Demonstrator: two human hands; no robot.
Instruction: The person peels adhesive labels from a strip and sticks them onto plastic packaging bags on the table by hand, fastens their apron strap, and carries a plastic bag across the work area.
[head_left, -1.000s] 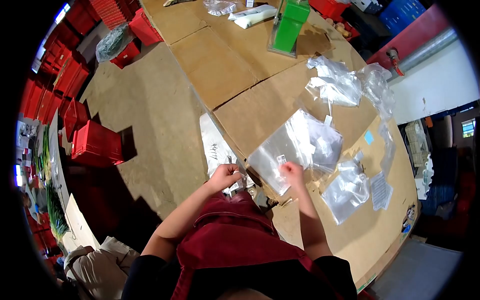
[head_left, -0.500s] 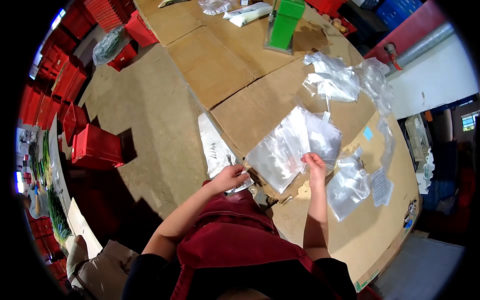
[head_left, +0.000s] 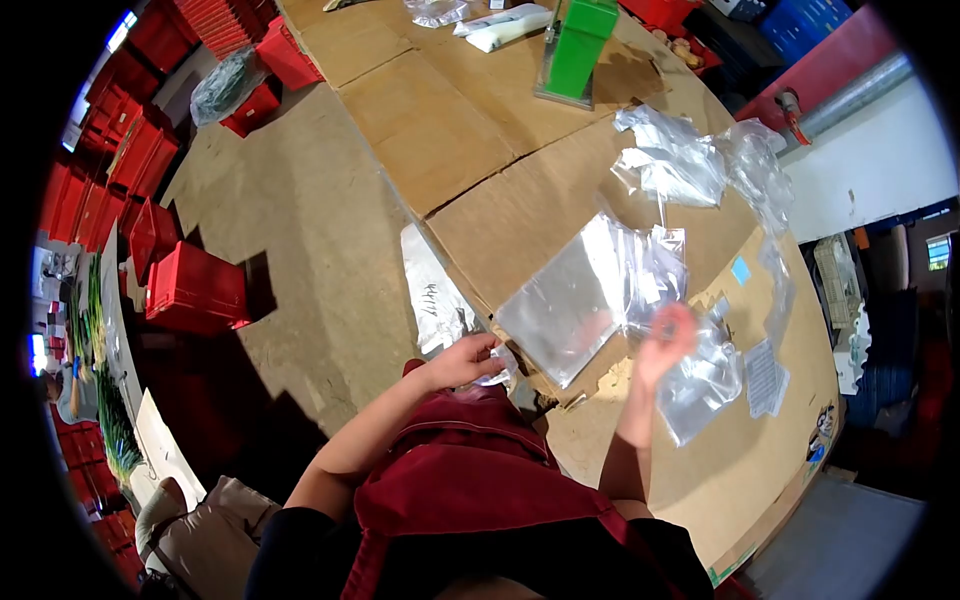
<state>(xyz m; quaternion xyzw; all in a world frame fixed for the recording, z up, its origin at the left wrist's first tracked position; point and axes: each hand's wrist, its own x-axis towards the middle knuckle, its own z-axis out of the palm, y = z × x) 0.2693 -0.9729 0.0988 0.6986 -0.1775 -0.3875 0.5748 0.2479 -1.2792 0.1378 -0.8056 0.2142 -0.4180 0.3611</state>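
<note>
My left hand [head_left: 466, 362] is held low by the table's near edge, its fingers curled round a small bit of clear plastic [head_left: 505, 366]. My right hand [head_left: 668, 345] is smeared by motion above the table, so what its fingers do is unclear. Just left of it lies a stack of flat clear plastic bags [head_left: 565, 300], shiny under the light. Under and beside the right hand rests another clear plastic bag [head_left: 695, 395].
Crumpled clear plastic [head_left: 675, 160] and a green stand [head_left: 580, 50] sit further back on the cardboard-covered table [head_left: 470, 220]. A printed sheet [head_left: 765, 380] lies on the right. A white sack with writing [head_left: 432, 295] hangs by the edge. Red crates [head_left: 195, 290] stand on the floor.
My right hand has moved right and slightly down, off the stack of bags, whose top layers lie differently. The left hand has barely shifted; more clear plastic shows at its fingertips.
</note>
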